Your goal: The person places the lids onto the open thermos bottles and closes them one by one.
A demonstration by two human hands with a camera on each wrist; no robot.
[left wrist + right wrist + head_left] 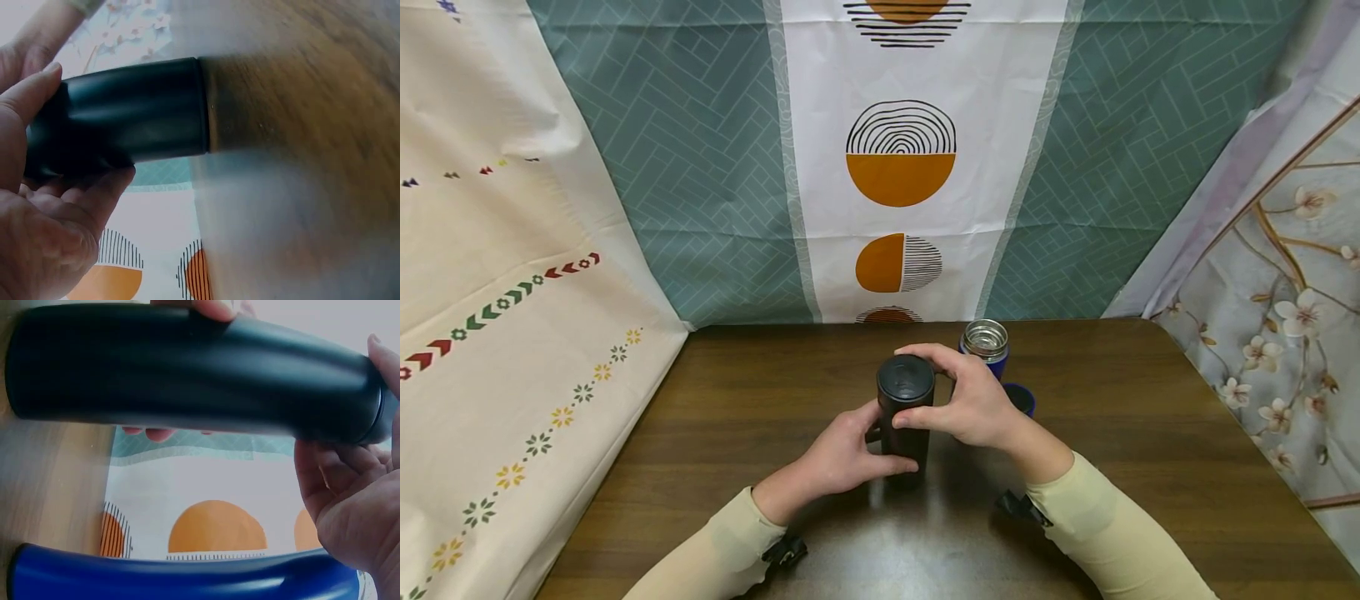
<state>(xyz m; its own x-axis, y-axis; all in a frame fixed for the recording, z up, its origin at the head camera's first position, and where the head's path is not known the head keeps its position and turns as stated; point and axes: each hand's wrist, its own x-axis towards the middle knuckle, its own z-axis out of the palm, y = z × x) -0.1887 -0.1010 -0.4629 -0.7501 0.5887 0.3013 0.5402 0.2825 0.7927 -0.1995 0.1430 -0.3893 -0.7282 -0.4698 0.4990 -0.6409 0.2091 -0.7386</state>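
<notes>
A tall black thermos [904, 439] with a dark round lid [906, 377] stands upright at the middle of the table. My left hand [842, 454] grips its body around the lower middle, thumb on one side and fingers on the other. Higher up, my right hand [979, 406] holds the thermos around its top, just at the lid. The right wrist view shows the lid seam of the black thermos [187, 372] beside those right fingertips. In the left wrist view its base edge [203, 106] is right at the tabletop.
Behind my right hand stands a blue thermos [997, 365] with its steel mouth uncovered. A dark cap with a blue rim [1020, 400] lies beside it on the wooden table [760, 383]. Patterned cloths [700, 167] hang along the back and both sides.
</notes>
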